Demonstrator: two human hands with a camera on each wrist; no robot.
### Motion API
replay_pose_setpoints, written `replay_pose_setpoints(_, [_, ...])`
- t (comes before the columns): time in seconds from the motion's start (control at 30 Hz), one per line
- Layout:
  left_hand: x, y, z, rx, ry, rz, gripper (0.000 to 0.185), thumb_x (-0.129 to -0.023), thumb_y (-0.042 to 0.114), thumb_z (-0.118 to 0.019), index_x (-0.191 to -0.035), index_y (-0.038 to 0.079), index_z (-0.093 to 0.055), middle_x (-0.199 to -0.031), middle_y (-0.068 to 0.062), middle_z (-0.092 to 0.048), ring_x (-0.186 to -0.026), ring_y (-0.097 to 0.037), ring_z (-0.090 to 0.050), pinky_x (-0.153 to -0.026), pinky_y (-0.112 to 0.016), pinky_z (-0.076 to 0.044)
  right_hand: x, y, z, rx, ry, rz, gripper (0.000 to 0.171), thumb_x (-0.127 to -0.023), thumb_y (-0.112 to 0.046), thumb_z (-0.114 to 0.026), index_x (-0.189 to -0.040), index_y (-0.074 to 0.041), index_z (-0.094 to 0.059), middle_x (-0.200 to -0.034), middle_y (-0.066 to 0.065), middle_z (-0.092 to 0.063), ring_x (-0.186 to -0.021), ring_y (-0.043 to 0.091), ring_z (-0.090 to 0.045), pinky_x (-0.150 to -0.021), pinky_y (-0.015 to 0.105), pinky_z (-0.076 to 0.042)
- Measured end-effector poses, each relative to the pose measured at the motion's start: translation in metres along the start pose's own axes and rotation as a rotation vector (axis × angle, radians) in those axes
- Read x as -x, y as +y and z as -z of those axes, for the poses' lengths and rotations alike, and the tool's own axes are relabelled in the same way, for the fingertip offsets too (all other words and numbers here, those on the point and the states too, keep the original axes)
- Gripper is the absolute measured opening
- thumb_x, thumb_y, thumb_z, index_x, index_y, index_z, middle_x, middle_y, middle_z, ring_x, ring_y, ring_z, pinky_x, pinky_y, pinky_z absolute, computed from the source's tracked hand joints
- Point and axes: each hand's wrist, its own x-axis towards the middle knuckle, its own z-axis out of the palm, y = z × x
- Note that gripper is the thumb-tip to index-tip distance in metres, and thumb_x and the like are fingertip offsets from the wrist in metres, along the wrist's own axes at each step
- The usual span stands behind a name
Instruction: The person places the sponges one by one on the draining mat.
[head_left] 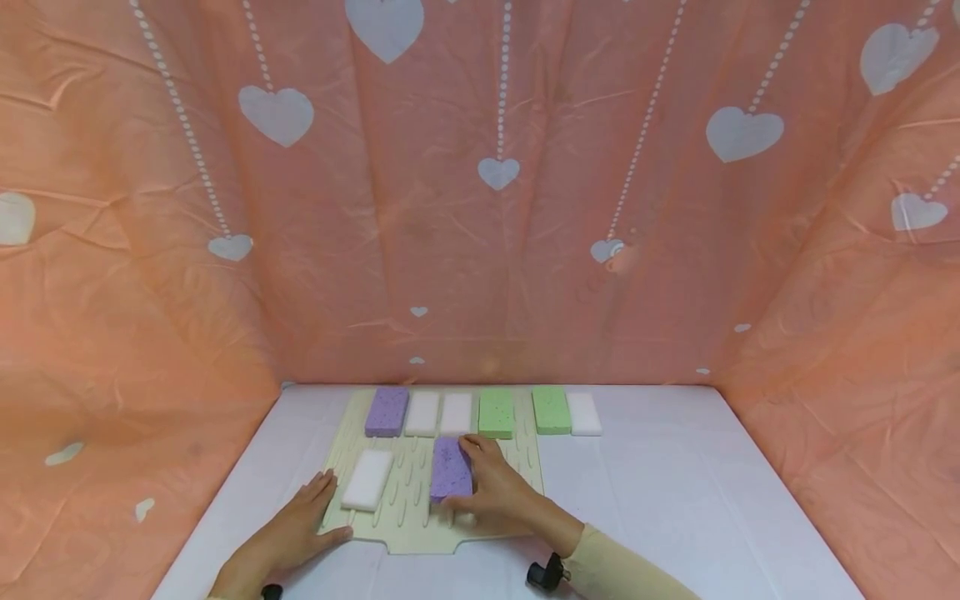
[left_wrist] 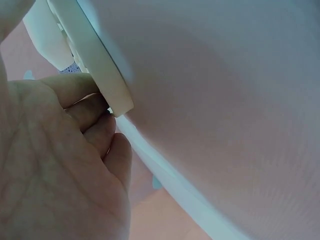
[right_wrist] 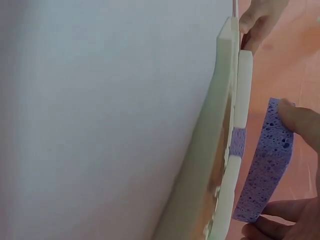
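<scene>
Right hand (head_left: 495, 487), fingers curled, pinching purple sponge (head_left: 451, 469) by its ends, near centre of cream ridged mat (head_left: 525, 467) on worktop (head_left: 675, 500). Left hand (head_left: 300, 521), fingers nearly flat, pressing mat's 7 o'clock corner, white sponge (head_left: 367, 481) at its 1 o'clock. No legible writing.

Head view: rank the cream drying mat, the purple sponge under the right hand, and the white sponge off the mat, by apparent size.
1. Cream drying mat, clearly largest.
2. Purple sponge under the right hand.
3. White sponge off the mat, though it lies farther away, so this is unsure.
</scene>
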Motion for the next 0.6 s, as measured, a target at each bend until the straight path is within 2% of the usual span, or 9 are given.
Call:
replay_pose_setpoints(0.27, [0.000, 0.001, 0.003, -0.028, -0.006, -0.003, 0.103, -0.094, 0.053, -0.079, -0.156, -0.019, -0.038, -0.165, -0.040, -0.029, -0.153, -0.062, -0.024, -0.119, -0.075, -0.029, -0.013, -0.013, -0.012, 0.031, 0.002, 0.020, 0.109, -0.083, -0.047, -0.094, -0.161, 0.007, -0.039, -0.165, 0.021, -0.040, -0.155, 0.033, -0.037, -0.126, 0.043, -0.038])
replay_pose_setpoints(0.43, [-0.001, 0.002, 0.004, -0.029, -0.016, 0.009, 0.103, -0.094, 0.052, -0.079, -0.156, -0.019, -0.036, -0.166, -0.040, -0.029, -0.154, -0.061, -0.024, -0.119, -0.074, -0.029, -0.020, -0.019, -0.020, 0.020, -0.006, -0.014, 0.113, -0.083, -0.051, -0.093, -0.163, 0.005, -0.038, -0.167, 0.019, -0.039, -0.155, 0.030, -0.038, -0.125, 0.041, -0.038])
replay_pose_setpoints(0.6, [-0.001, -0.002, 0.000, -0.031, -0.008, -0.013, 0.103, -0.094, 0.052, -0.079, -0.156, -0.019, -0.037, -0.165, -0.041, -0.029, -0.153, -0.062, -0.025, -0.119, -0.074, -0.029, -0.024, -0.023, -0.028, 0.020, -0.015, -0.035, 0.113, -0.082, -0.052, -0.093, -0.162, 0.007, -0.038, -0.166, 0.021, -0.039, -0.153, 0.032, -0.041, -0.124, 0.042, -0.039])
